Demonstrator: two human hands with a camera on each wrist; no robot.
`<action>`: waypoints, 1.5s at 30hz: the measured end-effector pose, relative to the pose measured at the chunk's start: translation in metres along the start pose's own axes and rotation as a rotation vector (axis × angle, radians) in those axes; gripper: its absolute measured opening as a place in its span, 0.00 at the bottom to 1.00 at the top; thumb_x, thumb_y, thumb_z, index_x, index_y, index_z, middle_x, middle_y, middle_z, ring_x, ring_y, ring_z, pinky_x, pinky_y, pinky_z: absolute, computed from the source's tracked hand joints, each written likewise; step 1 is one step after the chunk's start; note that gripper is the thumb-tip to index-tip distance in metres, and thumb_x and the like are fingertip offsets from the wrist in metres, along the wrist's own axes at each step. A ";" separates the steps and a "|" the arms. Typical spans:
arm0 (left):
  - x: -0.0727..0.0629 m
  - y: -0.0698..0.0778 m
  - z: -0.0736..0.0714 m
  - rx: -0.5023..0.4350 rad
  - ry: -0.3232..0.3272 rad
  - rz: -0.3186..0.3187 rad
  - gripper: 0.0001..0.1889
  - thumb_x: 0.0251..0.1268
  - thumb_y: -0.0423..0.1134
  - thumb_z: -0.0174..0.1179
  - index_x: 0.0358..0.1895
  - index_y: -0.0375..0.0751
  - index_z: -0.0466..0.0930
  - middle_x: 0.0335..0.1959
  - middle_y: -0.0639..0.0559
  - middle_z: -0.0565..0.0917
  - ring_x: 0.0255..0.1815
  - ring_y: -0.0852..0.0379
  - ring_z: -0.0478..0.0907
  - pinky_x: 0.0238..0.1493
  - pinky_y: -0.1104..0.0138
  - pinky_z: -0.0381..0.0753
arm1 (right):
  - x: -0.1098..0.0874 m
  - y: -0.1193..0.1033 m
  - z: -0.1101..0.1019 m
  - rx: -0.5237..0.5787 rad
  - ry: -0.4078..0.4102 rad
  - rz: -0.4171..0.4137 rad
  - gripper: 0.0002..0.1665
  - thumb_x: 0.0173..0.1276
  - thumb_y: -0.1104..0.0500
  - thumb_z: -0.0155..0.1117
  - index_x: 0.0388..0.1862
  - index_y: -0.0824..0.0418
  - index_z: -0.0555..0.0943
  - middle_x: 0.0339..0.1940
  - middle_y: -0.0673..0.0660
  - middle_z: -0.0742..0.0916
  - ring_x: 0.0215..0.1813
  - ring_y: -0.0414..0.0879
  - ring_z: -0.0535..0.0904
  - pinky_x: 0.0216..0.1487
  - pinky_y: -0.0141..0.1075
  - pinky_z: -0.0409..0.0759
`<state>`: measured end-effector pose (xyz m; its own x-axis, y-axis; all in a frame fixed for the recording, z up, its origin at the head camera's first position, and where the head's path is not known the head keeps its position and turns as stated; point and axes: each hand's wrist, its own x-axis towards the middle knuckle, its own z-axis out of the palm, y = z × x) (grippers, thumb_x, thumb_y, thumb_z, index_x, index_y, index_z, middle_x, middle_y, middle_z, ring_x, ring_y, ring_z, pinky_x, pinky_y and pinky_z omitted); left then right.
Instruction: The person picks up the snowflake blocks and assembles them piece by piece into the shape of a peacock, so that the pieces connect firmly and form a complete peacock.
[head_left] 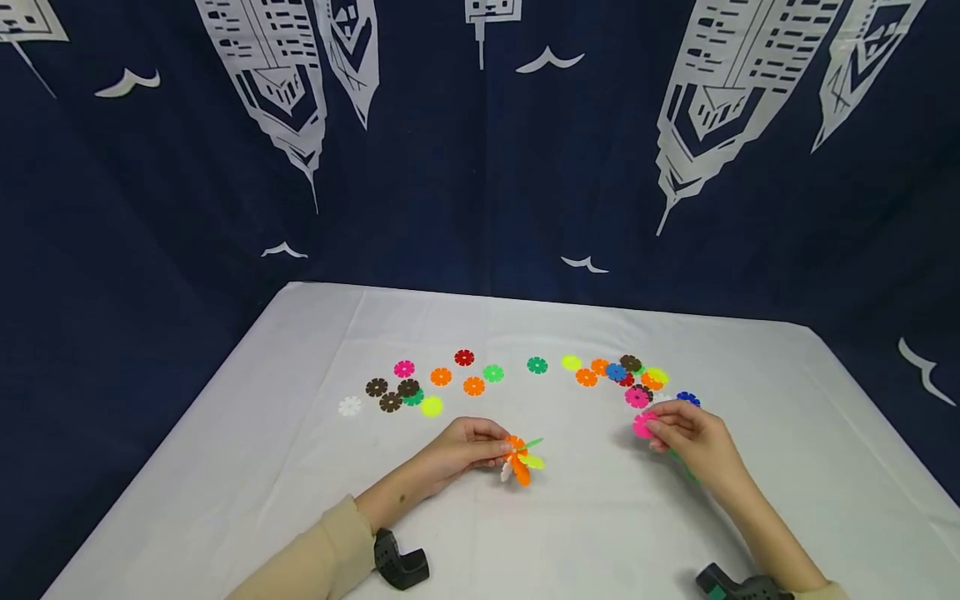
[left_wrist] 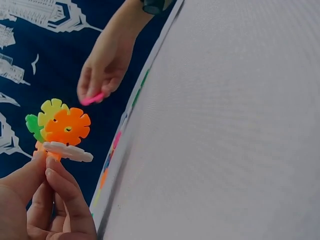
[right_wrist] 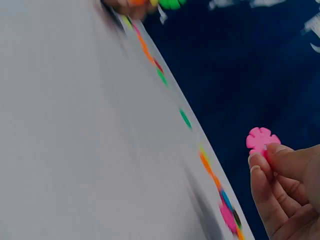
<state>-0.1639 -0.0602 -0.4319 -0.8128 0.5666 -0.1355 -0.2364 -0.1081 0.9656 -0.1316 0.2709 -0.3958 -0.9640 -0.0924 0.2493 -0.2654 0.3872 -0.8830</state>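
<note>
My left hand [head_left: 468, 450] pinches a small cluster of joined snowflake discs [left_wrist: 67, 127] between thumb and fingertips. In the left wrist view the cluster shows orange, yellow and green discs, with a white disc [left_wrist: 69, 151] standing edge-on near the thumb. My right hand [head_left: 693, 437] pinches a single pink snowflake disc [right_wrist: 261, 140] by its edge, with the disc's notched rim free. It is held above the table, close to the discs at the right, and apart from the cluster.
On the white-covered table [head_left: 600, 517], loose discs lie in two groups: brown, orange, green, yellow and white ones around the brown disc [head_left: 390, 402] at left, and a tight overlapping pile near the blue disc [head_left: 616, 372] at right. A teal disc [head_left: 537, 365] lies between them.
</note>
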 end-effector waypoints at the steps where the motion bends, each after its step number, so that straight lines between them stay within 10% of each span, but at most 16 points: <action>1: 0.000 0.000 0.000 0.003 -0.004 0.000 0.10 0.61 0.30 0.61 0.42 0.25 0.79 0.31 0.49 0.82 0.28 0.60 0.76 0.36 0.71 0.78 | 0.003 -0.005 0.009 0.054 -0.031 -0.010 0.10 0.63 0.75 0.59 0.43 0.79 0.74 0.31 0.62 0.83 0.28 0.47 0.82 0.30 0.35 0.82; 14: -0.003 0.003 0.006 0.071 -0.105 0.017 0.11 0.62 0.28 0.59 0.43 0.21 0.77 0.29 0.50 0.82 0.22 0.62 0.71 0.28 0.74 0.76 | 0.024 -0.031 0.097 0.318 -0.375 -0.076 0.07 0.62 0.70 0.62 0.37 0.75 0.79 0.29 0.57 0.85 0.28 0.44 0.80 0.33 0.34 0.81; 23: -0.008 0.006 0.010 0.077 -0.126 0.022 0.11 0.62 0.28 0.58 0.41 0.19 0.76 0.26 0.53 0.81 0.22 0.63 0.71 0.26 0.76 0.72 | 0.016 -0.032 0.105 0.322 -0.384 -0.062 0.07 0.61 0.68 0.65 0.35 0.73 0.81 0.29 0.57 0.85 0.28 0.43 0.79 0.33 0.33 0.81; 35: -0.013 0.018 0.009 0.112 -0.111 0.052 0.09 0.60 0.26 0.59 0.37 0.18 0.76 0.23 0.52 0.80 0.20 0.62 0.69 0.23 0.75 0.71 | 0.016 -0.034 0.113 0.354 -0.382 -0.358 0.04 0.58 0.77 0.62 0.32 0.74 0.80 0.25 0.65 0.83 0.24 0.47 0.78 0.27 0.33 0.81; 45: -0.004 0.004 0.003 -0.189 0.045 -0.022 0.05 0.65 0.30 0.57 0.41 0.32 0.76 0.35 0.47 0.81 0.34 0.59 0.80 0.43 0.70 0.78 | 0.038 -0.035 0.078 0.048 -0.204 -0.159 0.19 0.65 0.65 0.62 0.55 0.68 0.78 0.42 0.64 0.84 0.32 0.54 0.80 0.28 0.41 0.81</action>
<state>-0.1601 -0.0610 -0.4265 -0.8283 0.5339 -0.1699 -0.3467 -0.2502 0.9040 -0.1596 0.1818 -0.3864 -0.8921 -0.3332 0.3051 -0.4093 0.3100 -0.8581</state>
